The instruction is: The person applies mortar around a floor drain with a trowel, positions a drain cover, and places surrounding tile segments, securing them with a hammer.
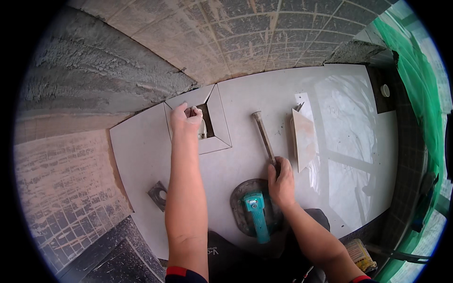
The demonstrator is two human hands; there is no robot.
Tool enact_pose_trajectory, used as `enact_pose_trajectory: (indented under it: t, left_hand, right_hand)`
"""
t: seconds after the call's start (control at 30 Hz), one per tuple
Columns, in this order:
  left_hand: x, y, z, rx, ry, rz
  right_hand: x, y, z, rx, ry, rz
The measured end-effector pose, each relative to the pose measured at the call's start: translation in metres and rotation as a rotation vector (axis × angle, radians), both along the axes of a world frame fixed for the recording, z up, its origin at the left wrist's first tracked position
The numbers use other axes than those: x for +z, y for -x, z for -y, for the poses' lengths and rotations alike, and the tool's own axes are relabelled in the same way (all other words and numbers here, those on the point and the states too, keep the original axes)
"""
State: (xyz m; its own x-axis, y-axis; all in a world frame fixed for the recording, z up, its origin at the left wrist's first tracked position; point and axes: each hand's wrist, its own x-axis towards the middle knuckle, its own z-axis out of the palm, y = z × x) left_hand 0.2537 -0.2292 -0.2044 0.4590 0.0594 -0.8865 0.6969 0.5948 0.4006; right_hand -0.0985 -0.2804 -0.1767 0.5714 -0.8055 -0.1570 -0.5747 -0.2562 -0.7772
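My left hand reaches to a square opening framed by cut pieces of pale tile. Its whitish, dusty fingers are curled together at the opening's edge; whatever they hold is hidden. A light object lies partly in view inside the hole. My right hand is closed round the near end of a long, thin, brownish tool, whose wider end points away from me over the tile. Just left of that hand stands a teal battery-powered tile vibrator on a round black suction pad.
Large glossy pale tiles cover the floor. Cut tile pieces lie stacked to the right. A dark plate with a round hole sits left of my forearm. Mortar-smeared walls border the floor; green sheeting hangs at right.
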Motion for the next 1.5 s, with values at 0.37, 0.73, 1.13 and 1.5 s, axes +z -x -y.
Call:
enact_pose_trajectory:
  t: [0.37, 0.73, 1.13, 1.5]
  left_hand:
    - [-0.01, 0.008, 0.009, -0.045, -0.193, 0.252]
    - [-0.016, 0.012, 0.0, -0.033, -0.139, 0.262]
    - [-0.026, 0.009, -0.006, -0.036, -0.105, 0.245]
    - [-0.004, 0.025, -0.029, -0.205, -0.083, 0.302]
  right_hand:
    - [0.0, -0.002, -0.003, 0.005, -0.025, 0.017]
    - [-0.003, -0.003, -0.005, -0.001, -0.026, 0.005]
    - [-0.006, -0.006, -0.006, -0.024, 0.03, 0.012]
    - [-0.006, -0.008, -0.009, -0.003, 0.041, -0.008]
